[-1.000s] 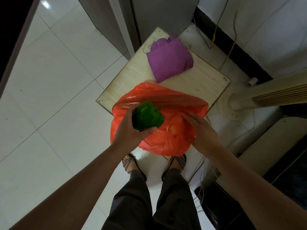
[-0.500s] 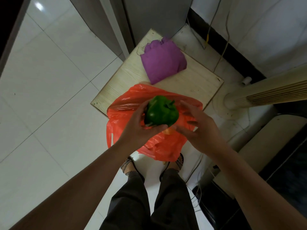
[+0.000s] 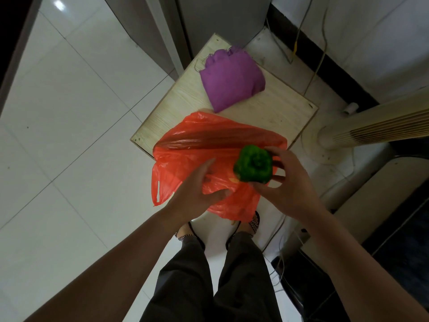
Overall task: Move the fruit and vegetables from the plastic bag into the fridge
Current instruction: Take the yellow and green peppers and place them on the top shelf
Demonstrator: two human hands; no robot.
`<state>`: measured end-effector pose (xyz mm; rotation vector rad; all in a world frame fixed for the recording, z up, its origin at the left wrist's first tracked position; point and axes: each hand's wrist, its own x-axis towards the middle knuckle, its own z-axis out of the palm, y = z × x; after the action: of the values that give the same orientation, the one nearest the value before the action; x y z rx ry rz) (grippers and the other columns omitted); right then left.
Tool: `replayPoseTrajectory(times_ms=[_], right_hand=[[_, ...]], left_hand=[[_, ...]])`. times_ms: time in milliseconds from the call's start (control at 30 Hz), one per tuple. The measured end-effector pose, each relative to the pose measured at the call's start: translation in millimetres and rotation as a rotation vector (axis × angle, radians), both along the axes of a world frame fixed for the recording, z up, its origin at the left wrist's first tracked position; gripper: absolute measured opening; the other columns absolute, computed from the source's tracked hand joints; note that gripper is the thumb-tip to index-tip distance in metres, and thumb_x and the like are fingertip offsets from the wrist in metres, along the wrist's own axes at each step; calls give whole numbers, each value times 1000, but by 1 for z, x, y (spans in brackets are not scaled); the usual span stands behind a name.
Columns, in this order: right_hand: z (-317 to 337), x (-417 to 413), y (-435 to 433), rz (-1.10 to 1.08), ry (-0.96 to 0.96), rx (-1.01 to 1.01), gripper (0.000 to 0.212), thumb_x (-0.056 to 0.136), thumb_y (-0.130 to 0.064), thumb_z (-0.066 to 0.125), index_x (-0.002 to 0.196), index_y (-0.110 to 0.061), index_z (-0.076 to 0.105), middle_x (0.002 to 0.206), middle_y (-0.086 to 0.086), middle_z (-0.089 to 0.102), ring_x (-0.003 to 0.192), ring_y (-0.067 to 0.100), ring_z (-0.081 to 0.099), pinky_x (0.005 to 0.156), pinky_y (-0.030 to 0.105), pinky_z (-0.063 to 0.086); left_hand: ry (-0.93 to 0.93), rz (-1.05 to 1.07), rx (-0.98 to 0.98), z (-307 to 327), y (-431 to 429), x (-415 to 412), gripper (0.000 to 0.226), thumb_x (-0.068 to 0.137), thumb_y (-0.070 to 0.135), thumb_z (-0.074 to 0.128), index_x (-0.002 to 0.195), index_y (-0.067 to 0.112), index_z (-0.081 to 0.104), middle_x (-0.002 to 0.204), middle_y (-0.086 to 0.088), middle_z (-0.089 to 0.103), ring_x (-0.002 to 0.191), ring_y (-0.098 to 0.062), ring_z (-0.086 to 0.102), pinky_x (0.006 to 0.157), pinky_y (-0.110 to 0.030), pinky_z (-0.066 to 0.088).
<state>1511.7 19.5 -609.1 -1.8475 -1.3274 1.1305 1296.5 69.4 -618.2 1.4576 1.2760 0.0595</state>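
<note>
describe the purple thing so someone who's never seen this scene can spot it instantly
Find the pale wooden board on the white tile floor, in front of the person's feet. A red plastic bag covers its near edge; the purple cloth bundle lies on its far half, just beyond the bag. It is the only purple item, soft, folded and matte, unlike the glossy bag.

Contents of red plastic bag (image 3: 209,145) hidden behind film; only a faint yellow patch shows at centre. Fan (image 3: 362,126) cut off by frame at 3 o'clock. Feet partly covered by bag at 6 o'clock.
</note>
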Motion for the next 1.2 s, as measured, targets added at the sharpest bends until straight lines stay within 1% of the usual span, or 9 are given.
replayPoseTrajectory(times_ms=[200, 333, 467, 567, 667, 800, 900, 1067, 1200], right_hand=[[-8, 9, -8, -167, -106, -23, 75, 67, -24, 81, 130, -20, 40, 122, -10, 37, 106, 7, 49, 80, 19, 49], [-9, 10, -15, -167, -161, -4, 76, 68, -24, 81, 131, -16, 40, 123, -7, 37, 106, 6, 47, 76, 15, 45], [-8, 13, -21, -183, -168, -30, 76, 68, -26, 81, 131, -17, 40, 128, -1, 40, 105, 6, 48, 75, 14, 46], [-2, 15, -21, -230, -129, -28, 75, 67, -27, 81, 131, -18, 41, 126, -6, 40, 104, 4, 50, 75, 14, 46], [7, 12, -23, -290, -78, -7, 74, 68, -28, 80, 131, -20, 41, 125, -10, 40, 102, -4, 50, 75, 14, 47], [7, 5, -38, -296, -53, -53, 72, 70, -28, 79, 131, -21, 41, 127, -10, 42, 106, 0, 50, 78, 16, 46], [-7, -1, -48, -289, -83, -136, 73, 72, -30, 79, 133, -19, 39, 129, -5, 44, 107, 6, 51, 84, 25, 51], [-27, -2, -36, -313, -112, -145, 75, 70, -31, 79, 133, -19, 40, 130, -1, 45, 109, 10, 51, 85, 30, 53], [-26, -1, -15, -379, -112, -74, 75, 70, -30, 80, 133, -20, 40, 129, -2, 44, 108, 11, 52, 82, 28, 53]], left_hand=[[45, 75, 22, 1, -8, -4, 49, 85, 38, 63, 129, 25, 48, 123, 9, 51, 114, -8, 48, 88, -21, 41], [-46, 119, 13, 9, -9, -3, 41, 80, 54, 54, 118, 40, 52, 119, 17, 55, 112, 0, 51, 95, -32, 47], [-85, -40, 92, 15, -15, 4, 43, 82, 60, 48, 124, 50, 47, 125, 31, 45, 115, 10, 44, 97, -25, 42], [-134, -246, 161, 13, -38, 18, 45, 92, 41, 46, 134, 29, 47, 130, 15, 47, 117, 7, 41, 97, -13, 37], [-106, -331, 224, -1, -64, 27, 49, 93, 38, 40, 136, 13, 46, 135, -6, 51, 122, -15, 49, 102, -27, 42], [66, -417, 254, -12, -82, 28, 65, 88, 48, 27, 142, 13, 37, 144, -8, 43, 128, -25, 45, 100, -23, 30], [52, -432, 203, -20, -84, 26, 61, 90, 48, 32, 141, 14, 39, 141, -6, 45, 126, -22, 46, 102, -24, 34], [32, -140, 135, -18, -60, 23, 55, 88, 53, 35, 132, 22, 47, 131, 5, 50, 116, -7, 48, 90, -18, 37], [65, 64, 377, -9, -30, 16, 39, 90, 47, 44, 120, 25, 53, 118, 13, 52, 104, 9, 46, 81, -4, 35]])
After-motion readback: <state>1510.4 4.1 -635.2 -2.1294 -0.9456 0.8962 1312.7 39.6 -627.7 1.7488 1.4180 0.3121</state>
